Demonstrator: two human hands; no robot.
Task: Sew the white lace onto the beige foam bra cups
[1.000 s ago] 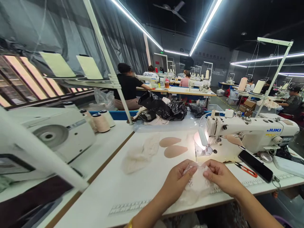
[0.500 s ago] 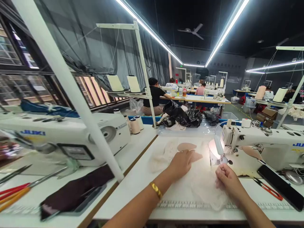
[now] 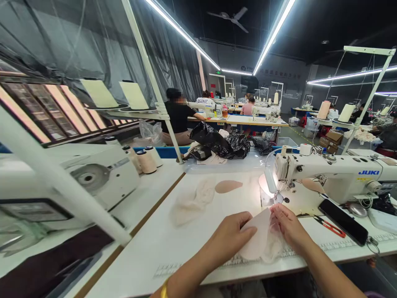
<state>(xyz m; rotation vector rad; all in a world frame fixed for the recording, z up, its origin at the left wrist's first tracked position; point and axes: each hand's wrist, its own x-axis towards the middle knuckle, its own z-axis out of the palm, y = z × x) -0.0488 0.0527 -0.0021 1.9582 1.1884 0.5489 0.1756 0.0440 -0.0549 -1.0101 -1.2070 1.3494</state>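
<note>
Close to the table's front edge, my left hand point(image 3: 234, 232) grips a pale pink fabric piece point(image 3: 254, 244), thumb on top and fingers beneath. My right hand point(image 3: 288, 225) pinches sheer cream fabric point(image 3: 274, 244) against the piece's upper right edge; its fingertips partly hide where the two meet. Farther back on the table lies a teardrop-shaped pink piece point(image 3: 228, 186), flat and untouched. Left of it is a loose heap of sheer cream fabric point(image 3: 192, 203). Just beyond my right hand stands a white sewing machine point(image 3: 330, 167) with its lamp lit.
Right of my hands lie red-handled thread snips point(image 3: 332, 227) and a black phone point(image 3: 344, 221). A ruler strip point(image 3: 167, 268) runs along the front edge. Black plastic bags point(image 3: 223, 142) sit at the back. Another machine point(image 3: 89, 174) and a thread-stand pole point(image 3: 68, 178) are at left.
My left hand has taken a pink piece from the table and brought it toward me, against the sheer fabric in my right hand. The view has turned to the right.
</note>
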